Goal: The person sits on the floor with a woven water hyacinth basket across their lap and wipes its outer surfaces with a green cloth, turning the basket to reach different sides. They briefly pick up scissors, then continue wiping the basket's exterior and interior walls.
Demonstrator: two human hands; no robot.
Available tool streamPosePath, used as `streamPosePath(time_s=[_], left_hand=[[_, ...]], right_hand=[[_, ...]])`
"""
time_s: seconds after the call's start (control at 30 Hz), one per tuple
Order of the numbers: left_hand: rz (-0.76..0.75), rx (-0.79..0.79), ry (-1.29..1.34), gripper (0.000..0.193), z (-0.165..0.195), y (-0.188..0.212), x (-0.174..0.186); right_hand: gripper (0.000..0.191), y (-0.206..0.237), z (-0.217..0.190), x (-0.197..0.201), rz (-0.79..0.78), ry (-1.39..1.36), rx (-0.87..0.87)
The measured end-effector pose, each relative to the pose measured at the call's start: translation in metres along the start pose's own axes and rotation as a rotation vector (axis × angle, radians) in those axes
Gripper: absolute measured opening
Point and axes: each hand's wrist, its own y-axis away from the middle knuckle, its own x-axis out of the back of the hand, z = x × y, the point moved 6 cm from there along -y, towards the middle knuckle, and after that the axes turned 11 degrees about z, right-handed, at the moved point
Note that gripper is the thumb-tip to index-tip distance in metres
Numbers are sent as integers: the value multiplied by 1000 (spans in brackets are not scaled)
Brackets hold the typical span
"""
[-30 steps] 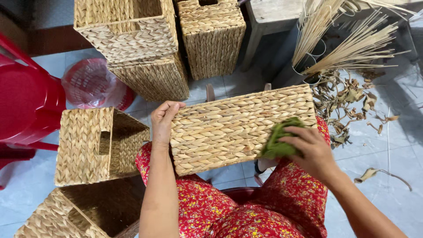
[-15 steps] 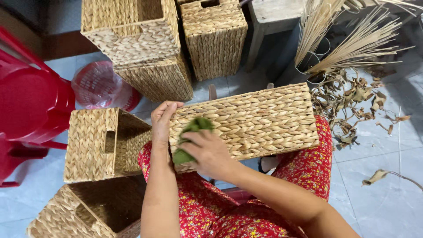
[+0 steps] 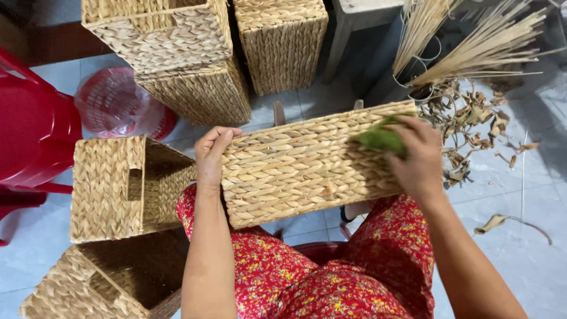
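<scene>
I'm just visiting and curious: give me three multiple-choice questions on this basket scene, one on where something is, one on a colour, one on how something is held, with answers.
1. Where is the green cloth?
A. on the floor tiles
B. under the right hand, near the far right corner of the woven basket
C. inside the open basket at lower left

2. What colour is the plastic chair at the left edge?
A. red
B. blue
C. white

3. How is the left hand placed?
A. lifted clear of everything
B. gripping the dry reeds
C. resting against the left end of the woven basket

Answers:
1 B, the cloth shows under the right hand's fingers on the basket's top.
2 A, the chair is plainly red.
3 C, the fingers lie over that end of the basket.
</scene>
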Motion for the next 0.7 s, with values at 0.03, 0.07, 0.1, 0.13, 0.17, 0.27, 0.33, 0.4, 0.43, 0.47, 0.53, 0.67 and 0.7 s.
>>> streamPosePath(time_s=[0.03,0.07,0.1,0.13,0.17,0.27,0.33,0.4,0.43,0.47,0.53,0.67,0.7], left_hand=[[-1,-8,22,20,1,0,-1],[0,-12,7,20,1,0,-1],[-1,-6,-11,21,0,0,-1],[-5,-5,-27,21,-1,0,-1],[-5,-21,-35,22,-2,-1,-1],[3,-46,-53,22,-5,-3,6],[7,-44,-28,23,-8,-5,9],[21,-73,-85,24,-8,-8,11],[28,-83,-117,25,-7,-8,12],[23,-14,-54,24,-9,-10,12],[11,111,74,22,-12,-12,9],[4,-2,-23,22,-4,-10,8],[4,-15,-29,22,-3,-8,7]], right_hand=[[54,1,11,7,46,51,-38],[53,1,15,7,69,76,-40],[51,2,13,3,86,102,-48],[50,2,9,0,108,130,-55],[50,4,-5,-7,113,116,4],[52,5,-67,-47,114,-96,98],[51,6,-118,-72,57,-110,214],[52,10,-167,-94,-33,-268,246],[57,12,-197,-104,-70,-298,370],[62,14,-217,-109,-106,-327,494],[66,8,-228,-114,-184,-351,499],[72,-7,-186,-106,-333,-274,437],[72,-13,-166,-98,-306,-257,398]])
